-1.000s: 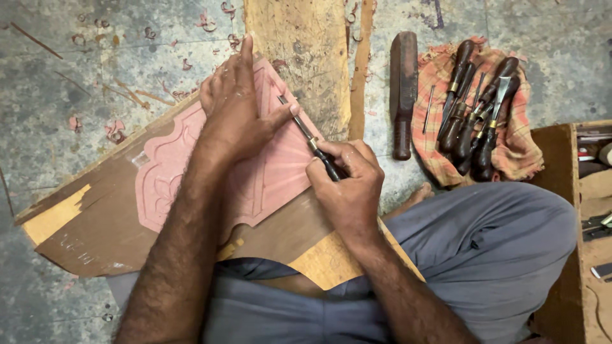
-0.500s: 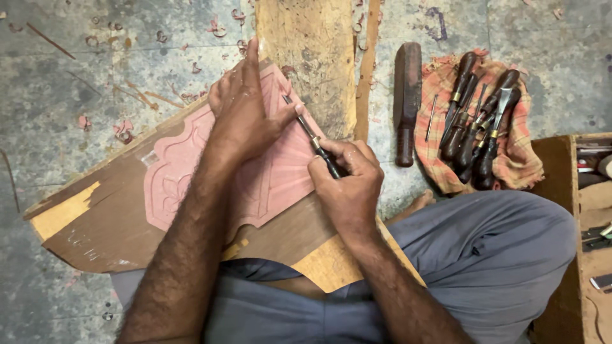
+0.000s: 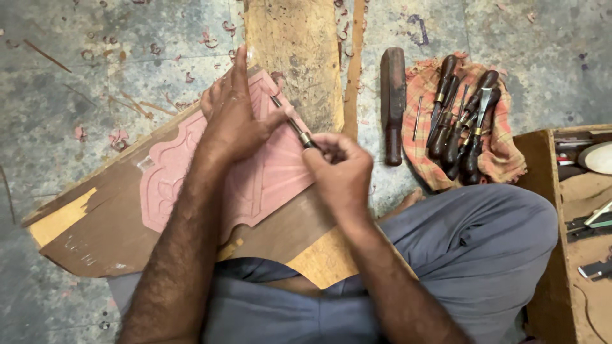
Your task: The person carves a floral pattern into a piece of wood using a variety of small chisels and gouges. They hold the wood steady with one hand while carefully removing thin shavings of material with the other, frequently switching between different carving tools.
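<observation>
A pink carved wooden panel (image 3: 172, 172) lies on a brown board (image 3: 95, 236) across my lap. My left hand (image 3: 236, 114) presses flat on the panel's upper part, its thumb touching the metal shaft of a carving chisel (image 3: 290, 121). My right hand (image 3: 341, 169) is closed around the chisel's handle, just right of the left hand. The blade tip points up-left onto the panel's edge, near my left fingers.
A rough plank (image 3: 296, 57) lies on the concrete floor beyond the panel. To the right are a dark wooden mallet (image 3: 392, 102) and several chisels (image 3: 462, 121) on a checked cloth (image 3: 503, 153). A wooden toolbox (image 3: 583, 216) stands at the far right.
The view has shifted slightly. Both hands stay on the panel and chisel; my right hand has pushed the chisel a little up and left.
</observation>
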